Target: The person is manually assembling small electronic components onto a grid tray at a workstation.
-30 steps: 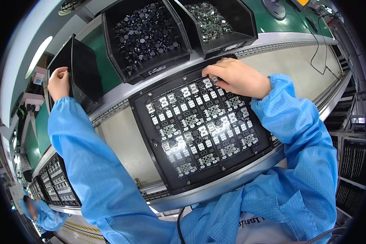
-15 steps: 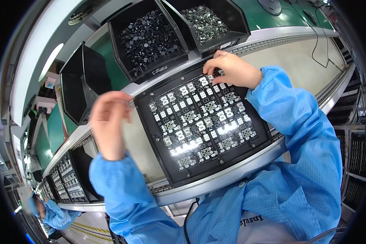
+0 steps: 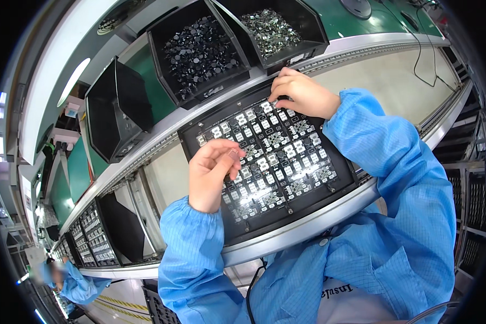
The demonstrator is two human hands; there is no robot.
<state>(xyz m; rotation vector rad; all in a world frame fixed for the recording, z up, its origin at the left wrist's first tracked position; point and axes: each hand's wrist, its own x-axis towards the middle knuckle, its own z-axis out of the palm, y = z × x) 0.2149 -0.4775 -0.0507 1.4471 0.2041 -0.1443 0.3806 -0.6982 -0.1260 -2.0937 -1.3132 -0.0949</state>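
Note:
A black tray (image 3: 193, 128) lies in front of me, with a dark circuit board panel (image 3: 270, 141) in it. Rows of small white and silver components cover the panel. My left hand (image 3: 209, 171) hovers over the panel's left part, thumb and fingers pinched together; whatever may be between the tips is too small to name. At the panel's far edge, right of the middle, my right hand (image 3: 303, 96) has its thumb and index finger bent down close to the components. Anything in that grip is hidden by the fingers.
Beyond the tray stand a black bin of dark round parts (image 3: 202, 54) and a black bin of small shiny metal parts (image 3: 270, 32). Another black bin (image 3: 116, 116) is at left. More loaded trays (image 3: 92, 237) line the conveyor; a person in blue (image 3: 78, 283) is far left.
My left hand has come right, from beside the tray to above the panel, its fingers now pinched. My right hand has shifted slightly left along the panel's far edge.

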